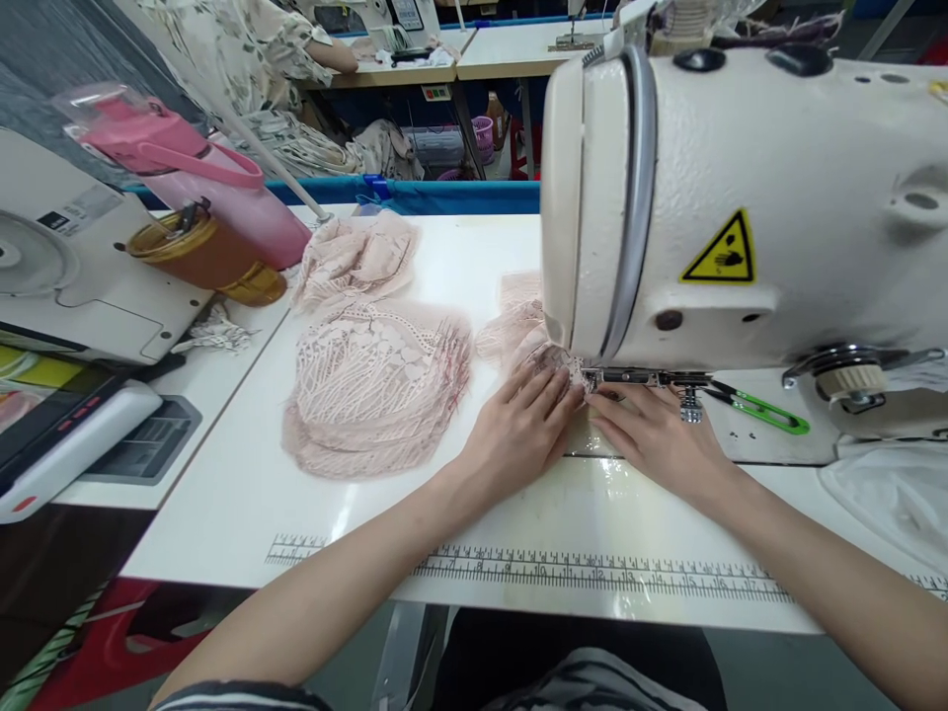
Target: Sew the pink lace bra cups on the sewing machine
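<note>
Under the sewing machine's head (667, 197), a small piece of pale pink lace fabric (518, 321) lies bunched at the presser foot. My left hand (522, 425) is on its near edge, fingers close together and pressing it beside the foot. My right hand (656, 430) is just right of the foot, its thumb and fingers closed at the lace edge; the metal parts partly hide those fingertips. Left of my hands lies a larger pink lace piece (377, 390) with fringe-like threads, and a crumpled lace heap (359, 252) sits behind it.
Green-handled thread snips (766, 410) rest right of the foot. A pink bottle (214, 178) and an amber cup (211, 257) lean at the left beside another machine (81, 247). A printed ruler (563, 571) runs along the table's front. Another person's arm (333, 54) shows behind.
</note>
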Demonstrator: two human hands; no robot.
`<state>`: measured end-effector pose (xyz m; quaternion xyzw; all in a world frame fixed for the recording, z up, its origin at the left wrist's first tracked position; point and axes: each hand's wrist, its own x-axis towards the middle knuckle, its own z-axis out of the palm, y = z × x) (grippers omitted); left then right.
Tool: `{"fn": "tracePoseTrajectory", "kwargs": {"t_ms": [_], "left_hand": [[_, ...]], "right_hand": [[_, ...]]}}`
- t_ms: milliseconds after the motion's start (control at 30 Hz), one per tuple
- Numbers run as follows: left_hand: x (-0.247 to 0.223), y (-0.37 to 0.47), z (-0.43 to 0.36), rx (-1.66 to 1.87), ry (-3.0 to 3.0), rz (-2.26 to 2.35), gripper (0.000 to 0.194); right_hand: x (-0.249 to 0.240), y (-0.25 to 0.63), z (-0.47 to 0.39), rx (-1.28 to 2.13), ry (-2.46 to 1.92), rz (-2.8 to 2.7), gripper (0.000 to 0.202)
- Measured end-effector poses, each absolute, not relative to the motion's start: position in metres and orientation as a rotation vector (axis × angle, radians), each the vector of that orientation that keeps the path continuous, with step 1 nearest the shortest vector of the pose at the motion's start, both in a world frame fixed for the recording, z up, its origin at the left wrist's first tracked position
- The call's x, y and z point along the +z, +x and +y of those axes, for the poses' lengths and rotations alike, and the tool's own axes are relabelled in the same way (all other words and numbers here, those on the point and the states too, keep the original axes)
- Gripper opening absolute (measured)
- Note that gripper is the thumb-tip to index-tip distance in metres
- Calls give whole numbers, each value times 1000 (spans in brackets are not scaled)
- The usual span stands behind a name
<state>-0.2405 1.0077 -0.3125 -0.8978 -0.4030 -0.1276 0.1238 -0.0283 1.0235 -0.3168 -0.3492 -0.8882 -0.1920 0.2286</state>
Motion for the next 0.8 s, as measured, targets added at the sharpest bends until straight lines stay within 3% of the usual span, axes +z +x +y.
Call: {"fn": "tracePoseTrajectory", "kwargs": {"t_ms": [567,800], "left_hand": [[-307,-237,1008,-328,-2588,-1443,41],[-309,-240,1014,-315,-2622,-1558,42]], "right_hand": [[-328,-23,1026,-434,-1128,-2415,23],[-336,-17,1035,-149,-1174,-2348,25]]}}
